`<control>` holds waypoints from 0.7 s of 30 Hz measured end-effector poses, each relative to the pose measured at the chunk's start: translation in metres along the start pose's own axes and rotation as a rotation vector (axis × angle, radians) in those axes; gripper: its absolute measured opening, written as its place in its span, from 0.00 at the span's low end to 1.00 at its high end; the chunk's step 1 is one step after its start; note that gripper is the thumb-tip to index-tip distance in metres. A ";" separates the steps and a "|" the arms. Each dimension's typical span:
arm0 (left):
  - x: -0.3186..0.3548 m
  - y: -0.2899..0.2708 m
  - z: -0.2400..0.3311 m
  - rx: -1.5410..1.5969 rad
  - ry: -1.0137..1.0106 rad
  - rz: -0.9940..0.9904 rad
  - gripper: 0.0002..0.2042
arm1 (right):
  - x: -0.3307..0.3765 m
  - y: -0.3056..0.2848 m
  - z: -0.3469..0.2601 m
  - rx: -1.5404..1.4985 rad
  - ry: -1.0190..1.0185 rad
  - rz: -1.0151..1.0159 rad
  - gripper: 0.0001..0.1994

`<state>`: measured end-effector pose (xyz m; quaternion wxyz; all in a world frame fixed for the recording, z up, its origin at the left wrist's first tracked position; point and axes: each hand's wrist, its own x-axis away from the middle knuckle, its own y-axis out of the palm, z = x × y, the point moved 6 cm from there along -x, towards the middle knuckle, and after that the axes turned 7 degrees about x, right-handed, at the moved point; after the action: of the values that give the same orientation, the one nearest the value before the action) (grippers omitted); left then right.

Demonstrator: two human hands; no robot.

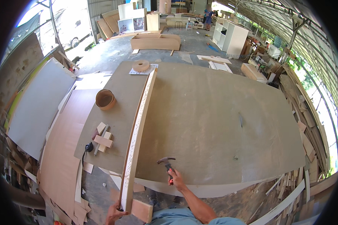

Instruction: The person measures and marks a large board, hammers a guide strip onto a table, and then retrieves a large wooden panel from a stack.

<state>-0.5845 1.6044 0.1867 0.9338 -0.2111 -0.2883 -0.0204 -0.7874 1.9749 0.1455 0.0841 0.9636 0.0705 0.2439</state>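
Observation:
A long narrow wooden piece (139,116), with a pale speckled strip along its top face, lies lengthwise across the large table (206,120) and sticks out past the near edge. My left hand (115,213) is closed round its near end, low in view. In my right hand (176,177) is a claw hammer (166,160) with a black and red handle, held by the grip over the table's near edge. Its head points away from me, apart from the long piece. Below the long piece's near end, a short wood block (142,210) shows beside my legs.
Left on the table are a roll of edge banding (105,99), small wood blocks (103,141) and a tape measure (89,147). Another roll (141,65) sits on paper at the far edge. Stacked boards (304,112) line the right. A person (208,18) stands far back among cabinets.

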 end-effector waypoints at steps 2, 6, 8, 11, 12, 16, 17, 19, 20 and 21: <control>-0.015 0.018 0.002 -0.154 0.049 0.101 0.44 | 0.005 -0.027 -0.004 -0.016 -0.037 0.059 0.15; -0.017 0.061 0.047 -0.276 0.051 0.257 0.47 | 0.007 -0.073 -0.009 -0.077 -0.095 0.146 0.16; -0.016 0.072 0.056 -0.390 0.008 0.295 0.52 | 0.007 -0.085 -0.015 -0.102 -0.124 0.187 0.17; -0.008 0.085 0.072 -0.372 0.023 0.349 0.54 | 0.014 -0.101 -0.015 -0.090 -0.149 0.266 0.17; -0.006 0.088 0.077 -0.370 -0.015 0.336 0.56 | 0.017 -0.104 -0.014 -0.111 -0.149 0.292 0.17; -0.001 0.095 0.093 -0.394 -0.036 0.364 0.55 | 0.021 -0.102 -0.002 -0.166 -0.183 0.342 0.16; -0.002 0.086 0.094 -0.448 -0.060 0.291 0.55 | 0.022 -0.096 -0.002 -0.171 -0.174 0.356 0.16; -0.008 0.063 0.090 -0.550 -0.101 0.141 0.55 | 0.023 -0.084 -0.001 -0.180 -0.163 0.389 0.16; -0.009 0.048 0.095 -0.615 -0.052 0.131 0.49 | 0.025 -0.081 -0.002 -0.163 -0.171 0.419 0.15; -0.010 0.026 0.096 -0.519 -0.041 0.092 0.45 | 0.028 -0.079 -0.002 -0.148 -0.176 0.454 0.15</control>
<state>-0.6392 1.6666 0.2427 0.8424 -0.4567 -0.2824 -0.0467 -0.7716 2.0568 0.1441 0.1032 0.9635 -0.1731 0.1763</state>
